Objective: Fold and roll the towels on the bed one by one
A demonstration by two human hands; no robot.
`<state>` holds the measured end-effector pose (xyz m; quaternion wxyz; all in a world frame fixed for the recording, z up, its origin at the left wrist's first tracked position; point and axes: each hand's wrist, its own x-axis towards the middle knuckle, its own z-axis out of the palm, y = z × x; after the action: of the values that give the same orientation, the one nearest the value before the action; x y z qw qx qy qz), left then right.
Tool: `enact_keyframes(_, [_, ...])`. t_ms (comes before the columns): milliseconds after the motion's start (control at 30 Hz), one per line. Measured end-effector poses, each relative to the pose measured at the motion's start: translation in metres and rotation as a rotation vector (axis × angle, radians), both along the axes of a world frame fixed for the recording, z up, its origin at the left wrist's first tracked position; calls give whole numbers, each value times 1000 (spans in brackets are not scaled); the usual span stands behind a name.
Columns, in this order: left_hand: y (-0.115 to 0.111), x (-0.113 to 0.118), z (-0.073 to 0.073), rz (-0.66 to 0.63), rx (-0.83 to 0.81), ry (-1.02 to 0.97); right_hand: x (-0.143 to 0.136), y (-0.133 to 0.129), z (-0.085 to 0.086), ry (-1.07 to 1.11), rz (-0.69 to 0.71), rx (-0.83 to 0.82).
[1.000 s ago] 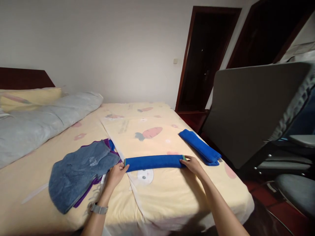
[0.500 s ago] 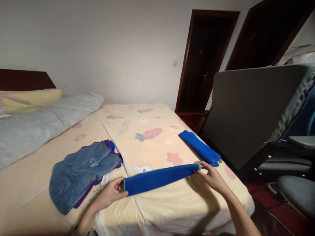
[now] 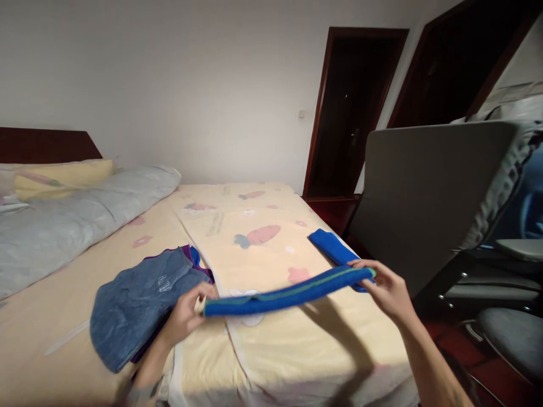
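Note:
A long, narrow folded blue cloth [image 3: 280, 297] with green edging hangs stretched above the bed, its green edge seam showing along its length. My left hand [image 3: 190, 308] pinches its left end, and my right hand [image 3: 382, 285] grips the right end. Behind my right hand, a second folded blue cloth [image 3: 328, 246] lies near the bed's right edge, partly hidden. To the left, a grey-blue cloth [image 3: 136, 299] is spread over a purple one [image 3: 207, 274], with a bit of blue [image 3: 194, 255] at its top corner.
The bed [image 3: 254, 362] has a yellow sheet with carrot prints. A rolled grey quilt [image 3: 93, 206] and yellow pillow [image 3: 63, 175] lie at the left. A large grey panel [image 3: 424, 192] stands right of the bed, near a grey seat [image 3: 509, 333].
The held blue cloth has been raised and turned, so a narrower side with the green edge shows. My right hand has moved up and right, over part of the second blue cloth; my left hand has risen slightly.

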<state>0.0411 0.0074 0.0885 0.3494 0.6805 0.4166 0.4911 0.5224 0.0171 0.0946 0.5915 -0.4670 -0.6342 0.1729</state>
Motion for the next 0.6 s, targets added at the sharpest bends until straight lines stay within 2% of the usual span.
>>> enact_keyframes(33, [24,15,15,125,32,-86,9,13,5,74,-57,-15])
enact_keyframes(100, [73,54,40,244,88,-177,29,39,8,244,-174,-105])
enact_keyframes(133, [95,74,47,294,99,-220,39,51,6,320,-210,-192])
enact_keyframes(167, [111,92,51,310,97,-235,49,59,1,383,-249,-296])
enact_keyframes(233, [121,119,42,299,70,-242,65,67,-14,429,-303,-481])
enact_keyframes(267, [116,125,32,273,52,-230,70,66,-23,422,-312,-541])
enact_keyframes(333, [87,126,1,205,10,-182,77,60,-41,387,-307,-616])
enact_keyframes(400, [47,114,-33,155,-40,-119,79,53,-56,347,-307,-657])
enact_keyframes(467, [8,94,-60,124,-88,-62,79,52,-64,291,-325,-676])
enact_keyframes(533, [-20,72,-77,129,-111,16,79,56,-66,209,-360,-693])
enact_keyframes(600, [-35,50,-84,173,-94,138,81,63,-63,100,-406,-711])
